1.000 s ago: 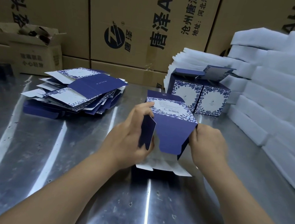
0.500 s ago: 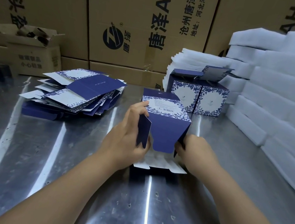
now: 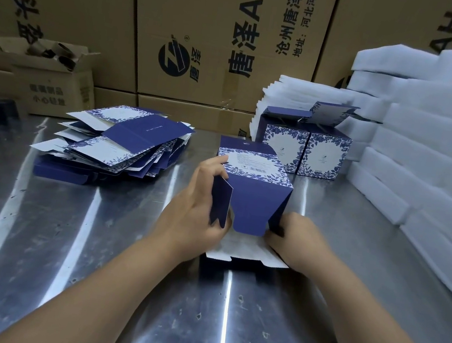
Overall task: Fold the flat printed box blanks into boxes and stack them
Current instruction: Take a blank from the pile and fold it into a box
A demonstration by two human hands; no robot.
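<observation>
Half-folded box (image 3: 253, 175) lies on its side mid steel table (image 3: 89, 268), open end facing you. Your left hand (image 3: 198, 214) pinches its left flap (image 3: 220, 202), your right hand (image 3: 299, 240) is curled on the right flap. Flat blanks (image 3: 117, 147) are piled at 10 o'clock of the box. Two finished boxes (image 3: 303, 150) stand side by side at 1 o'clock, against the foam sheets (image 3: 426, 141).
</observation>
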